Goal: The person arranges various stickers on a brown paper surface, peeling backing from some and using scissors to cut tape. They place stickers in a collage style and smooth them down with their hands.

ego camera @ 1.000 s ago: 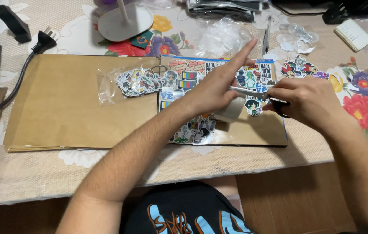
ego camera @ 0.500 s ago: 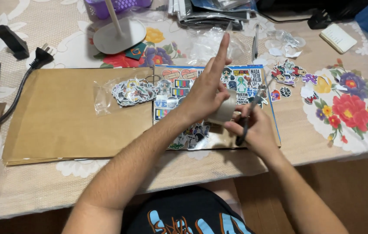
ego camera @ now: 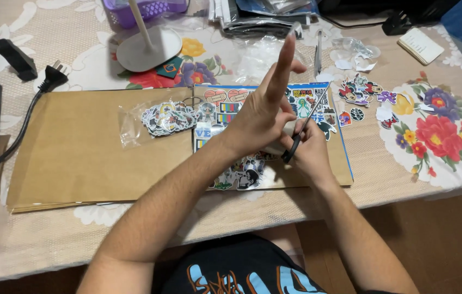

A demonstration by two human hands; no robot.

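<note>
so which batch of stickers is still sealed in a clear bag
The sticker pile in the clear plastic bag, lying on the brown board beside the left hand. The cut-out stickers beyond the right hand lie bare and scattered on the tablecloth.
</note>
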